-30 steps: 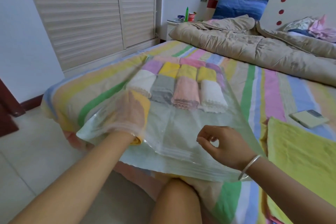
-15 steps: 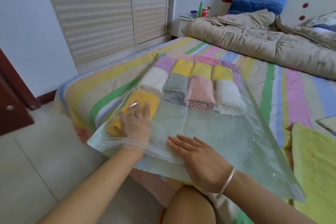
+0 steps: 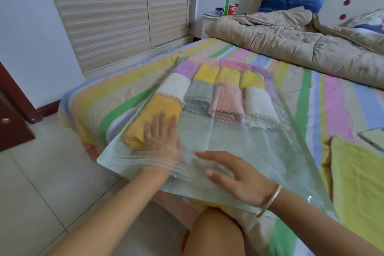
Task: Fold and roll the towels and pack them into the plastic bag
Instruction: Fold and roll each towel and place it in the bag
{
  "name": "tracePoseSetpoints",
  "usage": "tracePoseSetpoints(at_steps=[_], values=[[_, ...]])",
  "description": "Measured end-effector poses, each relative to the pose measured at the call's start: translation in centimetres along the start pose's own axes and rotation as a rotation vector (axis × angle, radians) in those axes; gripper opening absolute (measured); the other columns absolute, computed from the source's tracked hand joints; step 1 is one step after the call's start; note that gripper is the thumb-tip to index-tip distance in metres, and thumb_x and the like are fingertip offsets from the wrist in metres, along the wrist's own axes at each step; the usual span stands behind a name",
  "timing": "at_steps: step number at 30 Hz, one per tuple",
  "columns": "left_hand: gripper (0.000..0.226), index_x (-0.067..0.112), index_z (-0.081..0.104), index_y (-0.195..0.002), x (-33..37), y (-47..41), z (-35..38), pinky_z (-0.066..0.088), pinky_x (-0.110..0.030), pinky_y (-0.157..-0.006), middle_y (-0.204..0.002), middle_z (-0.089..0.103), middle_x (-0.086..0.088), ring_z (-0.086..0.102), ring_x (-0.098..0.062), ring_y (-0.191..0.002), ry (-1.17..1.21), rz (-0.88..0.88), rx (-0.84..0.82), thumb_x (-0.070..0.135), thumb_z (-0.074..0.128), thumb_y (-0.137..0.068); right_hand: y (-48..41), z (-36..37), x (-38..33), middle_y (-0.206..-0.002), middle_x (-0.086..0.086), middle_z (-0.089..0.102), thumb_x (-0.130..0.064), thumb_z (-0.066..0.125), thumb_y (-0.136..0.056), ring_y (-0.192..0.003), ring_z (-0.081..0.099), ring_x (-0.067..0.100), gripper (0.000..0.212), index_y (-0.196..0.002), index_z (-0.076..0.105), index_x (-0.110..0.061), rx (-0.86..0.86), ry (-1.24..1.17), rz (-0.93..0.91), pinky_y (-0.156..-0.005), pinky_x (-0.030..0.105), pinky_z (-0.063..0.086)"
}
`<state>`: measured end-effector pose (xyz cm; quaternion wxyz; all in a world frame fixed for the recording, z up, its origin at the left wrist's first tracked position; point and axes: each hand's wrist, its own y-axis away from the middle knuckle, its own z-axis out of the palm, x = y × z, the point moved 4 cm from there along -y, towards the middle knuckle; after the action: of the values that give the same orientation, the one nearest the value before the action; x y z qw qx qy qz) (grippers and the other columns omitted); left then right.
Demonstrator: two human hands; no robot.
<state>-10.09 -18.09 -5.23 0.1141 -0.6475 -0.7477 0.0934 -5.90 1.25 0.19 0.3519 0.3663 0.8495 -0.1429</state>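
The striped bed sheet (image 3: 332, 97) carries the clear plastic bag (image 3: 259, 151), lying flat with rolled towels (image 3: 226, 100) packed at its far end. The yellow roll (image 3: 158, 108), lifted a second ago, now lies against the white roll (image 3: 174, 87). Inside the bag, the left hand (image 3: 162, 137) presses it with straight fingers. The right hand (image 3: 239, 176), curled before, rests flat on the bag.

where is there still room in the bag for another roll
Bare room lies inside the plastic bag, right of the yellow roll that the left hand touches, between the grey roll and pink roll and the bag's mouth, where the right hand rests on top. The far end is packed tight.
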Motion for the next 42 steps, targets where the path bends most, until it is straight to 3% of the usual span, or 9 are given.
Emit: tracePoseSetpoints(at_steps=[3,6,8,10,14,17,22,35,42], values=[[0.074,0.013,-0.009,-0.151,3.9,4.9,-2.1,-0.005,-0.055,-0.118,-0.157,-0.017,-0.022,-0.015,-0.040,-0.146,0.036,0.183,-0.370,0.039,0.037,-0.099,-1.2,-3.0,2.4,-0.114,-0.012,0.067,-0.040,0.057,-0.086,-0.110,0.059,0.006,0.030,-0.111,0.066,-0.025,0.428,-0.382,0.128,-0.099,0.034,0.047],[0.050,0.024,0.041,-0.144,6.0,7.6,-6.1,0.028,-0.039,-0.115,-0.150,0.038,-0.001,0.030,-0.025,-0.141,0.343,0.296,-0.527,0.035,0.045,-0.096,-2.2,-5.0,6.0,-0.121,-0.002,0.062,-0.019,0.058,-0.089,-0.121,0.051,0.021,0.029,-0.118,0.061,-0.021,0.631,0.044,0.373,-0.101,0.033,0.040],[0.029,0.026,0.068,-0.111,5.7,7.3,-9.3,0.050,-0.021,-0.082,-0.109,0.068,0.009,0.063,-0.004,-0.096,0.539,0.218,-0.534,0.022,0.048,-0.091,-2.8,-5.7,7.9,-0.135,0.009,0.052,-0.025,0.058,-0.088,-0.131,0.039,0.028,0.042,-0.130,0.053,-0.019,0.605,0.267,0.464,-0.110,0.035,0.025],[0.032,0.022,0.071,-0.079,5.3,6.4,-11.9,0.043,-0.014,-0.050,-0.075,0.071,0.008,0.058,0.001,-0.055,0.669,0.139,-0.550,0.008,0.043,-0.085,-3.2,-6.6,9.6,-0.150,0.014,0.033,-0.038,0.055,-0.089,-0.141,0.021,0.033,0.056,-0.141,0.039,-0.023,0.573,0.462,0.586,-0.117,0.042,0.012],[0.035,0.020,0.065,-0.062,2.6,1.9,-13.0,0.043,-0.025,-0.052,-0.071,0.073,0.001,0.066,-0.010,-0.059,0.890,-0.084,-0.273,0.006,0.044,-0.086,-3.5,-9.3,11.9,-0.160,0.007,0.001,-0.056,0.042,-0.091,-0.144,-0.003,0.043,0.066,-0.149,0.017,-0.037,0.544,0.567,0.830,-0.114,0.060,0.001],[0.014,0.026,0.067,-0.086,-2.2,-3.4,-10.3,0.049,-0.034,-0.075,-0.097,0.070,0.002,0.065,-0.024,-0.092,0.543,-0.312,0.155,0.020,0.054,-0.086,-4.2,-10.4,13.6,-0.161,0.004,-0.005,-0.064,0.034,-0.091,-0.144,-0.005,0.042,0.067,-0.149,0.008,-0.043,0.487,0.512,0.926,-0.112,0.064,0.002],[0.091,0.016,0.023,-0.150,-9.4,-9.3,-1.6,0.039,-0.048,-0.105,-0.151,0.036,-0.015,0.040,-0.038,-0.133,0.288,-0.489,-0.326,0.067,0.056,-0.082,-5.4,-9.5,16.2,-0.160,0.004,0.000,-0.067,0.032,-0.089,-0.144,0.005,0.039,0.066,-0.147,0.009,-0.046,0.468,0.502,0.899,-0.110,0.065,0.010],[0.070,0.021,0.032,-0.148,-2.5,-17.4,4.3,0.036,-0.038,-0.105,-0.150,0.041,-0.007,0.042,-0.031,-0.134,0.526,-0.392,-0.191,0.050,0.058,-0.090,-11.6,-16.5,25.6,-0.158,0.004,0.013,-0.063,0.032,-0.091,-0.141,0.017,0.035,0.060,-0.145,0.013,-0.045,0.516,0.677,0.771,-0.108,0.061,0.019],[0.078,0.010,0.032,-0.146,-0.6,-18.9,5.3,0.045,-0.042,-0.097,-0.144,0.045,-0.016,0.049,-0.037,-0.125,0.384,-0.439,-0.266,0.062,0.048,-0.090,-12.0,-19.8,29.7,-0.160,0.005,0.002,-0.071,0.030,-0.078,-0.146,0.001,0.033,0.072,-0.143,0.007,-0.048,0.387,0.576,0.838,-0.112,0.062,0.015]])
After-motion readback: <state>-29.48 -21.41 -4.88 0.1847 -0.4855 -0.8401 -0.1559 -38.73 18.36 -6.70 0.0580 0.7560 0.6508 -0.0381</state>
